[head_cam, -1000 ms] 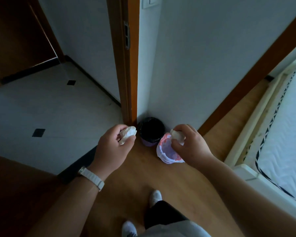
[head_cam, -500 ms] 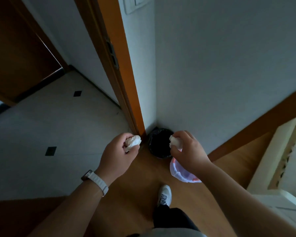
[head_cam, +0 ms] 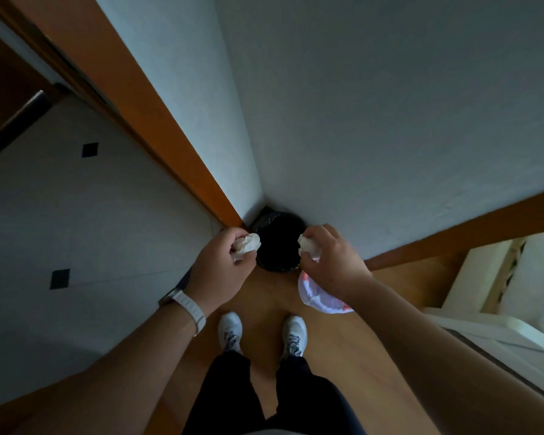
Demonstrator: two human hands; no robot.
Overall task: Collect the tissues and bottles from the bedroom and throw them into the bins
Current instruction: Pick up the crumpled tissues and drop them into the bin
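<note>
Gripping a crumpled tissue (head_cam: 248, 243) in curled fingers, the left hand (head_cam: 220, 271) hangs at the black bin's (head_cam: 278, 246) left rim; the right hand (head_cam: 330, 262) pinches another tissue (head_cam: 308, 246) at its right rim.

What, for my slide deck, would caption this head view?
Left hand pinches the left tissue, right hand the right tissue, over the black-lined bin in the corner; white-lined bin alongside.

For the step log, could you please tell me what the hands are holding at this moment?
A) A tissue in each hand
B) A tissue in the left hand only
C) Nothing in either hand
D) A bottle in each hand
A: the left hand grips a crumpled tissue and the right hand pinches a second tissue, one on either side of the black bin.
</note>
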